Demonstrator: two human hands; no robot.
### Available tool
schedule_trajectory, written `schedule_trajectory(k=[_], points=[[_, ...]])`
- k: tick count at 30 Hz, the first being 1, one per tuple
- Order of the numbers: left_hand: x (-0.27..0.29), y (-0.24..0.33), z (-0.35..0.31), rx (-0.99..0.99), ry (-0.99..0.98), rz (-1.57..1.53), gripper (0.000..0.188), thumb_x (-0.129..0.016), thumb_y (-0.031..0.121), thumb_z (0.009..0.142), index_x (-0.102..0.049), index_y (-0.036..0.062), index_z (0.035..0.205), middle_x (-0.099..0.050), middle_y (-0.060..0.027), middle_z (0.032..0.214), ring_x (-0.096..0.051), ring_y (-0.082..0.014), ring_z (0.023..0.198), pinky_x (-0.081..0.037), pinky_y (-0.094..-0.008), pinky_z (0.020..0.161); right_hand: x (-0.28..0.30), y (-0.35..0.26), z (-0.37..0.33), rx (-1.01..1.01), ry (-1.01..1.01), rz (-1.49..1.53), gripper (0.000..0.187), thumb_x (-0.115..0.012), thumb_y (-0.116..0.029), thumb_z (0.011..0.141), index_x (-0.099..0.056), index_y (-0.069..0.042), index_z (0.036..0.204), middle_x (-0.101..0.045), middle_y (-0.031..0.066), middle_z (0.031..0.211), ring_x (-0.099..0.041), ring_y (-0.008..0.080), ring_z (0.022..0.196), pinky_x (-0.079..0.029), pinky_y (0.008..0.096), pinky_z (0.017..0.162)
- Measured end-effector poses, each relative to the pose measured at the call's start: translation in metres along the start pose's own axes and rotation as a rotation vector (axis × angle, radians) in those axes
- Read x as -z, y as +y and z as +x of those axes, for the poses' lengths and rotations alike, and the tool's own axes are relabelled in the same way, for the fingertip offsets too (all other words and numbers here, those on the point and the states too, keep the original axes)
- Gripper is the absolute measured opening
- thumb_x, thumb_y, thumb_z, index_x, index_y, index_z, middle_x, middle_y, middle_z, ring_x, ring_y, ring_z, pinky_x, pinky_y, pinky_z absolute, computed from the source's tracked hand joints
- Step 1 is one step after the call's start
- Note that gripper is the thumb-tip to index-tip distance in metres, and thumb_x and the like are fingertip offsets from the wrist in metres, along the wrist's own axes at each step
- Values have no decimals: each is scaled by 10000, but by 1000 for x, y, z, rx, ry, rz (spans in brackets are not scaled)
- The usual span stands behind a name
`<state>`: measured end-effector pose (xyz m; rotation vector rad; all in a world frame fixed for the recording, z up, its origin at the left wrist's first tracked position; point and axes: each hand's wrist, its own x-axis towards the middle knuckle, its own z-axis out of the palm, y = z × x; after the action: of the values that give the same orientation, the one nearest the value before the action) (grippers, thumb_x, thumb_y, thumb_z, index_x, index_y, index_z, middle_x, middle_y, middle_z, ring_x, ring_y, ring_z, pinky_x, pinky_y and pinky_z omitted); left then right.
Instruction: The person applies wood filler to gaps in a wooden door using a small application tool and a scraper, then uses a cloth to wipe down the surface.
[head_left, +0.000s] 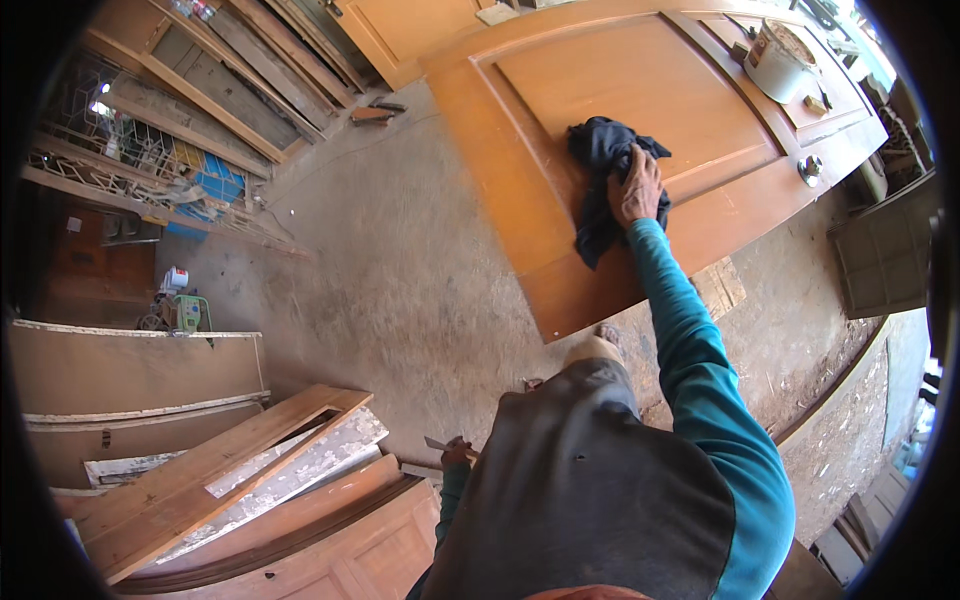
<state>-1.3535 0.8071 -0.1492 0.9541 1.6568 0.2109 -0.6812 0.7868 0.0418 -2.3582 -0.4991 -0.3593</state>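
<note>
My right hand [637,190] presses a crumpled black cloth [600,150] onto an orange-brown panelled wooden door [590,70], near the corner of its large panel. The fingers are bent over the cloth. Down by my left side, my left hand [458,453] is closed round a scraper [435,443]; only its thin grey blade sticks out, and the handle is hidden in the hand. A round metal doorknob [810,168] sits at the door's right edge.
A white bucket [780,62] and a small brush [817,104] rest on the door's far right. Stacked doors and planks [230,470] lie at the lower left. A green machine [188,312] stands on the floor at left. Long boards [190,80] lean at the far left.
</note>
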Motion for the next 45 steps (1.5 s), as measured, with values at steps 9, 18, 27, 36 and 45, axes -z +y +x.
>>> schedule_trajectory(k=[9, 18, 27, 36, 45], points=[[3, 86, 48, -30, -142, -193, 425, -616, 248, 999, -552, 13, 1347, -692, -151, 982, -689, -231, 680, -548, -342, 562, -10, -16, 24, -4, -100, -223, 697, -663, -352, 842, -438, -97, 1450, -431, 179, 1516, -386, 367, 1418, -320, 531, 1148], [101, 129, 91, -50, -124, 386, 486, -577, 373, 990, -572, 23, 1328, -735, -145, 934, -697, -255, 835, -539, -409, 742, -43, 77, 188, -422, 56, -402, 834, -637, -479, 852, -332, -151, 1556, -417, 200, 1543, -412, 380, 1415, -340, 544, 1157], [158, 300, 221, 13, 18, 132, 412, -598, 361, 982, -624, 56, 1258, -706, -105, 1027, -671, -204, 899, -565, -374, 732, -229, -259, 191, 417, -1064, 246, 385, -635, -245, 879, -673, -123, 1242, -722, 195, 986, -699, 314, 906, -556, 435, 824], [117, 469, 398, -1018, -262, 1042, 489, -682, 362, 946, -623, -43, 1212, -671, -206, 1153, -665, -301, 1009, -568, -452, 808, -156, -332, 111, -127, -1030, 1207, 441, -655, -154, 788, -620, -13, 1205, -675, 82, 1043, -608, 180, 1007, -500, 352, 931], [-43, 567, 491, -65, -559, 535, 415, -559, 378, 999, -650, 34, 1211, -694, -180, 1138, -682, -283, 1003, -557, -415, 842, 84, -178, 130, -366, 632, 849, 443, -497, -330, 1041, -616, 25, 1281, -647, 171, 1268, -647, 270, 1123, -504, 406, 1027]])
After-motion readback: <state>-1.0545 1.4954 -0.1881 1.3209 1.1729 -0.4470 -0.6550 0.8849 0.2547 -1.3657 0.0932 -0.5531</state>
